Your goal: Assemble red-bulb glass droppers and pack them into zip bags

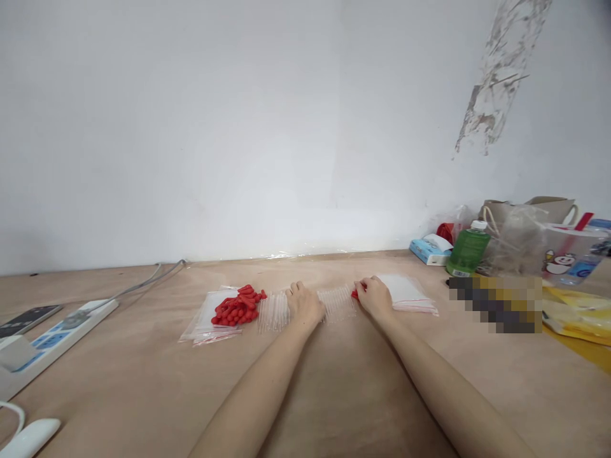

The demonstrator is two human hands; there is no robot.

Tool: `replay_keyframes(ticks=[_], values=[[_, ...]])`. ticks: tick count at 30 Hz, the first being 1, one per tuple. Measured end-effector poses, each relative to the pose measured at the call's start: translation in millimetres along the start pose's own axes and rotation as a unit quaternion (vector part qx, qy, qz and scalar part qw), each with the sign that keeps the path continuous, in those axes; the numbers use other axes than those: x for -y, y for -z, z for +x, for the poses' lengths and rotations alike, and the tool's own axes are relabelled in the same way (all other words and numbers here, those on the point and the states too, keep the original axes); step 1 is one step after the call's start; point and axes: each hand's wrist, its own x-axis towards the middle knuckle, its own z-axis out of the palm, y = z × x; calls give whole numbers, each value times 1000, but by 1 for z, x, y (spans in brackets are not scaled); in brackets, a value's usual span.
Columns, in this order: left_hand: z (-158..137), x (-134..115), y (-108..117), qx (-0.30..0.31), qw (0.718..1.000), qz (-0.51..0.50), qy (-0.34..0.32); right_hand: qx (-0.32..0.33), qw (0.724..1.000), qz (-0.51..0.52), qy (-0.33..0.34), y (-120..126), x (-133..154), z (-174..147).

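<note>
Head view: we find the left hand [304,305], fingers curled, over a row of thin, clear plastic tubes [340,304] on the wooden counter [329,388]; we cannot tell whether it grips any. The right hand [375,298] is narrowed at small red pieces [354,294] by the row's right end; its hold we cannot confirm. A heap of red, round-ended pieces [236,310] lies on clear plastic bags [200,321], left of the tubes.

This light-brown wooden table [143,394] bears a white power strip [52,341] left, slender clear tubes [273,312] mid-table, a green plastic bottle [468,251] far right.
</note>
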Motion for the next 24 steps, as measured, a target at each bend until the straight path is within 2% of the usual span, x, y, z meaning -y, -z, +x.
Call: replay_keyframes(ticks=[12, 17, 24], values=[[5, -4, 2, 30, 999, 10, 33, -15, 999, -36, 6, 2, 1, -4], [5, -6, 1, 18, 999, 6, 34, -22, 999, -19, 26, 0, 1, -5], [7, -10, -5, 7, 999, 7, 51, -74, 996, 33, 26, -2, 1, -9]])
